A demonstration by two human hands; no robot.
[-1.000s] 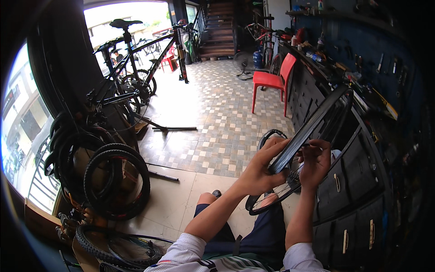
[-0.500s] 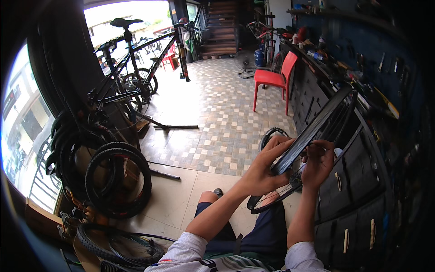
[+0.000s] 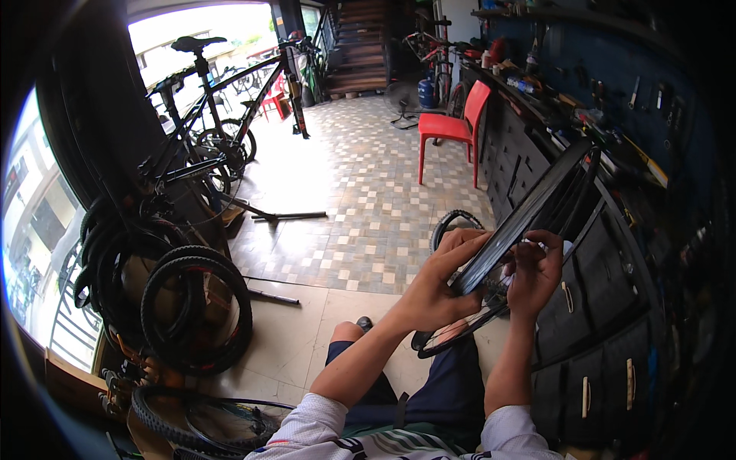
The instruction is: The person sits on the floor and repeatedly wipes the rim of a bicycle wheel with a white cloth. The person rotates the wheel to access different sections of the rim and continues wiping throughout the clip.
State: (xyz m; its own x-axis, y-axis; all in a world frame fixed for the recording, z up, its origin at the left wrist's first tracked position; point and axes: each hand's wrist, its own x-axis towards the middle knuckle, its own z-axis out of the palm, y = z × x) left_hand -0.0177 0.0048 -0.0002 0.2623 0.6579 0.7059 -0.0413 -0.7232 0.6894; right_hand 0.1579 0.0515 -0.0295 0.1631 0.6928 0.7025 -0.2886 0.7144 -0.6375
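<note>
A black bicycle wheel [image 3: 507, 232] without a tyre stands tilted in front of me, its lower part above my legs and its upper part toward the workbench. My left hand [image 3: 435, 291] is wrapped round the near side of its rim, thumb below and fingers over the far edge. On the inner side of the rim, among the spokes, is my right hand [image 3: 537, 276]. Its fingers are curled and pinched close to the rim; what they hold, if anything, is too small to make out.
Black drawers [image 3: 586, 284] and a tool-covered workbench [image 3: 571, 100] run along my right. A red chair [image 3: 452, 126] stands ahead. At left are a bike frame on a stand [image 3: 222, 107], loose tyres [image 3: 241, 322] and another wheel [image 3: 165, 410] on the floor.
The view has shifted slightly, so the room appears a little farther left. Both hands keep their places on the wheel; the right fingers have moved slightly at the rim.
</note>
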